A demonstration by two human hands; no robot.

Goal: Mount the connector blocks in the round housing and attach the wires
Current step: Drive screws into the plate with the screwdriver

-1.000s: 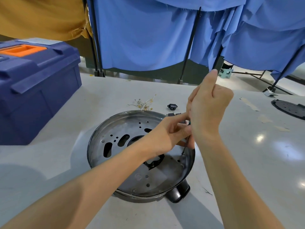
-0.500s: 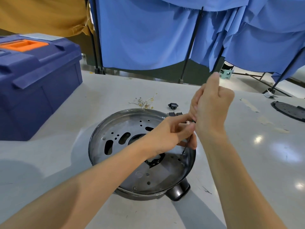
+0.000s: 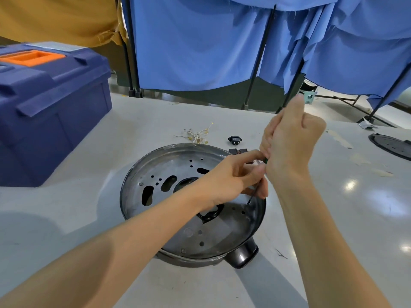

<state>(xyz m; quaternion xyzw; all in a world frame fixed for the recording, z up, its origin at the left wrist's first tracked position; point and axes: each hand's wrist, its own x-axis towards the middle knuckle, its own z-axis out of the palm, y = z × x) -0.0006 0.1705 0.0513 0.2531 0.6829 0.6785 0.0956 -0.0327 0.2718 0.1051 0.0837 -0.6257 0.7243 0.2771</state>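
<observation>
- I read this as the mounting step: a fastener is being driven into the floor of the round grey metal housing [image 3: 155, 165], which lies at frame centre on the pale table [image 3: 89, 218].
- My right hand [image 3: 289, 143] is clenched round the slim green-handled screwdriver [image 3: 252, 195], thumb up; its tip meets the housing floor near the right rim.
- My left hand [image 3: 233, 176] pinches the shaft just below the handle to steady it. Whether a block sits under the tip is hidden.
- Spare black connector blocks [image 3: 234, 139] and the bundle of thin pale wires [image 3: 196, 135] lie beyond the far rim, unattached.
- Next, I judge, comes keeping the tip seated upright while turning, then fetching a block.
- No readable writing; the pale label on the dark blue plastic toolbox [image 3: 51, 103], upper left, is blurred.
</observation>
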